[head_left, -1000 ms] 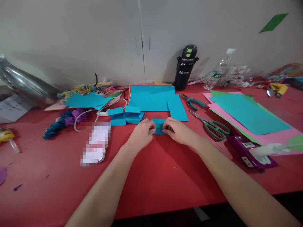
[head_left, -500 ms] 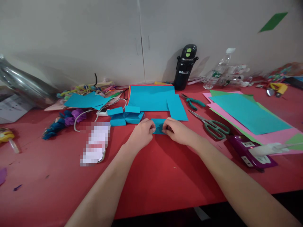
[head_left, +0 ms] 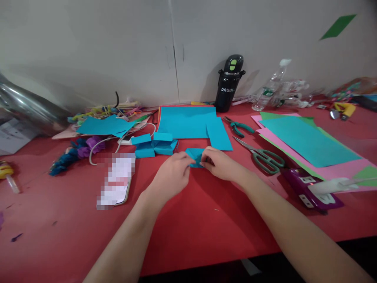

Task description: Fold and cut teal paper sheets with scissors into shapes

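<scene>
Between my two hands is a small piece of blue paper [head_left: 194, 153], with a crease or fold showing on its left part. My left hand [head_left: 176, 169] pinches its near left edge between thumb and fingers. On the other side, my right hand [head_left: 216, 162] grips the right end, fingers curled in. Just left and beyond lies a folded blue paper shape [head_left: 154, 144] with several flaps. Behind my hands rest a blue sheet [head_left: 184, 122] on a stack and a narrower blue sheet [head_left: 220, 135].
On the right are green-handled scissors [head_left: 266, 159], pliers [head_left: 238, 126], coloured sheets [head_left: 309, 141] and a purple power strip [head_left: 313, 190]. A phone [head_left: 118, 181] lies left. A black bottle [head_left: 229, 84] stands by the wall. The red table [head_left: 188, 232] ends at a near edge.
My left hand has shifted and turned at the paper's left end, which now looks folded at an angle instead of flat. My right hand keeps nearly the same place.
</scene>
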The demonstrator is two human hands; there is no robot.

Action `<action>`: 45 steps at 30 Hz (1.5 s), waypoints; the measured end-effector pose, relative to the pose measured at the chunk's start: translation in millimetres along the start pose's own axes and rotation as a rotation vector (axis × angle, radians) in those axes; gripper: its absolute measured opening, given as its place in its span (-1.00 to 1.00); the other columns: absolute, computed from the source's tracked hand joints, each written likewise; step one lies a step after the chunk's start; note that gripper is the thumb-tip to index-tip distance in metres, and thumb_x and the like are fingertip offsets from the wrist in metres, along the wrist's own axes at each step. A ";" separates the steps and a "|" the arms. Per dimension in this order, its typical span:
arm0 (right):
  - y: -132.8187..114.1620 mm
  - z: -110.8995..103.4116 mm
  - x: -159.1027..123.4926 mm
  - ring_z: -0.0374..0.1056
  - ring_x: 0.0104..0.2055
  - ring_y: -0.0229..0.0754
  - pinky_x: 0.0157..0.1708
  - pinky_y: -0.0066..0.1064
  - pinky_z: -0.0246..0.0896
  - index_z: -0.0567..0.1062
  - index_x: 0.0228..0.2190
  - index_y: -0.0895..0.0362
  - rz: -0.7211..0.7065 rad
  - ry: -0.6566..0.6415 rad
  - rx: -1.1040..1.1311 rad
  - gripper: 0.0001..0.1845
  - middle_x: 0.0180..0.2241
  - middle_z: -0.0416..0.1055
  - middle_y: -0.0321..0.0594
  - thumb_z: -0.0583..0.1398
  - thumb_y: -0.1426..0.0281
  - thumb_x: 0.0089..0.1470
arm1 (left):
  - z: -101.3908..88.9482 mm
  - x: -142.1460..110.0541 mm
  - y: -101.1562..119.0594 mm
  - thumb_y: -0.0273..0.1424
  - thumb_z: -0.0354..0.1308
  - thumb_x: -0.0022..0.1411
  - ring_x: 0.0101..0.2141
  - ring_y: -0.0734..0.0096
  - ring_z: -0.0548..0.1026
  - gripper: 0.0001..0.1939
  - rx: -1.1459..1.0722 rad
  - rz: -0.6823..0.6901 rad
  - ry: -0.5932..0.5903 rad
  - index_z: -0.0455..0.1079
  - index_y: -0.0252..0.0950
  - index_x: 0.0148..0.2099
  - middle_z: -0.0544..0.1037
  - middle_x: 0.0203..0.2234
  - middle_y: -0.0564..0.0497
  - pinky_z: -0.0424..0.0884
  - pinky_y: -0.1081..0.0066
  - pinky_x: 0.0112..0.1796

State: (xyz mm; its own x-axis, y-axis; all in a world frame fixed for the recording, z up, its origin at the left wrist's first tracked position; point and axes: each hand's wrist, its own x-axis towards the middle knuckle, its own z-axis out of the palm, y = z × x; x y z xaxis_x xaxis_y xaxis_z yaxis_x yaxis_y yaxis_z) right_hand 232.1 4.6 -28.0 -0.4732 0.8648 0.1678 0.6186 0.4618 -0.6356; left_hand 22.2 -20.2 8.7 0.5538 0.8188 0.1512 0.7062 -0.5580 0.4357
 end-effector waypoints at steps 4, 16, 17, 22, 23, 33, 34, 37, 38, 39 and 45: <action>0.7 1.6 0.5 0.29 -0.29 -0.18 -0.27 -0.35 0.21 0.33 -0.40 0.09 -0.007 0.016 0.001 -0.83 -0.29 0.30 -0.22 0.14 0.58 0.17 | 8.6 -11.4 22.6 -0.59 -0.10 0.32 0.07 0.01 0.44 -0.60 0.163 0.024 -0.139 0.38 -0.34 0.12 0.46 0.08 -0.24 0.41 0.06 0.05; 2.0 1.9 -0.5 0.28 -0.33 -0.22 -0.30 -0.36 0.23 0.36 -0.37 0.10 0.019 0.027 0.029 -0.92 -0.28 0.30 -0.23 0.17 0.48 0.17 | 13.7 -15.7 31.9 -0.57 -0.19 0.33 0.38 -0.09 0.00 -0.47 0.222 -0.007 -0.337 0.21 -0.45 0.30 0.23 0.33 -0.30 0.11 -0.09 0.27; 2.4 1.8 -0.8 0.29 -0.32 -0.22 -0.29 -0.35 0.24 0.38 -0.35 0.10 0.024 0.022 0.039 -0.94 -0.27 0.31 -0.23 0.18 0.47 0.18 | 14.0 -15.8 31.4 -0.56 -0.19 0.33 0.38 -0.10 0.00 -0.46 0.224 -0.006 -0.335 0.19 -0.45 0.32 0.22 0.33 -0.32 0.11 -0.12 0.27; 3.7 1.9 -1.6 0.32 -0.29 -0.22 -0.24 -0.33 0.29 0.42 -0.27 0.10 0.050 0.015 0.064 -0.95 -0.21 0.34 -0.19 0.19 0.44 0.19 | 15.8 -17.1 27.4 -0.54 -0.20 0.34 0.38 -0.07 0.01 -0.43 0.232 0.008 -0.298 0.10 -0.39 0.37 0.16 0.36 -0.32 0.08 -0.12 0.27; 3.9 1.8 -1.6 0.32 -0.29 -0.22 -0.24 -0.33 0.30 0.42 -0.26 0.09 0.053 0.014 0.072 -0.95 -0.20 0.34 -0.19 0.19 0.44 0.19 | 16.2 -17.4 26.6 -0.53 -0.19 0.34 0.38 -0.06 0.01 -0.43 0.233 0.010 -0.290 0.10 -0.39 0.37 0.16 0.36 -0.32 0.08 -0.11 0.28; 1.5 -6.2 -1.9 0.31 -0.29 -0.22 -0.23 -0.32 0.31 0.42 -0.26 0.10 0.096 -0.037 0.161 -0.89 -0.24 0.34 -0.23 0.23 0.50 0.16 | 6.6 -16.2 29.3 -0.46 -0.20 0.40 0.40 0.02 -0.06 -0.42 0.219 -0.046 -0.391 0.02 -0.52 0.41 -0.04 0.41 -0.35 0.04 -0.01 0.31; 2.1 -6.9 -2.4 0.32 -0.29 -0.22 -0.23 -0.32 0.31 0.43 -0.25 0.10 0.093 -0.037 0.171 -0.88 -0.24 0.35 -0.22 0.24 0.50 0.15 | 5.2 -16.2 29.0 -0.45 -0.19 0.40 0.40 0.03 -0.05 -0.44 0.209 -0.044 -0.380 0.06 -0.49 0.40 -0.02 0.41 -0.33 0.04 -0.01 0.31; 5.2 -8.1 -3.8 0.34 -0.28 -0.22 -0.21 -0.31 0.33 0.45 -0.23 0.09 0.083 -0.039 0.200 -0.86 -0.21 0.37 -0.21 0.24 0.51 0.14 | 2.9 -16.4 25.7 -0.42 -0.15 0.40 0.39 0.03 -0.01 -0.47 0.167 -0.041 -0.345 0.15 -0.41 0.36 0.04 0.41 -0.29 0.06 -0.01 0.30; 6.5 -8.0 -4.2 0.35 -0.28 -0.22 -0.20 -0.31 0.34 0.46 -0.22 0.09 0.078 -0.038 0.211 -0.85 -0.20 0.37 -0.21 0.24 0.51 0.14 | 2.9 -16.5 24.3 -0.40 -0.14 0.40 0.39 0.02 -0.01 -0.47 0.154 -0.044 -0.342 0.15 -0.40 0.36 0.04 0.41 -0.27 0.06 -0.02 0.30; 7.7 -7.5 -4.4 0.35 -0.27 -0.22 -0.19 -0.30 0.35 0.46 -0.22 0.09 0.073 -0.039 0.227 -0.85 -0.20 0.37 -0.21 0.24 0.51 0.14 | 3.0 -16.5 23.0 -0.39 -0.13 0.40 0.39 0.01 -0.02 -0.46 0.143 -0.048 -0.343 0.15 -0.39 0.37 0.04 0.41 -0.26 0.06 -0.02 0.30; 6.9 1.1 -1.9 0.34 -0.29 -0.23 -0.24 -0.34 0.32 0.48 -0.22 0.11 0.101 0.021 0.243 -0.83 -0.20 0.39 -0.20 0.30 0.46 0.11 | 1.6 -16.1 23.3 -0.36 -0.14 0.40 0.39 0.00 -0.03 -0.44 0.130 -0.074 -0.367 0.14 -0.40 0.38 -0.01 0.42 -0.23 0.05 -0.03 0.31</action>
State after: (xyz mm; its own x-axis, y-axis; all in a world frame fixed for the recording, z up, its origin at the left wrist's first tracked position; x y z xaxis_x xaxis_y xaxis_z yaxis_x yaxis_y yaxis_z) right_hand 236.6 5.9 -33.5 -0.4023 0.9091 0.1079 0.4919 0.3140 -0.8120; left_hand 30.5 -46.6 15.0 0.6035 0.7681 -0.2140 0.7872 -0.5310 0.3136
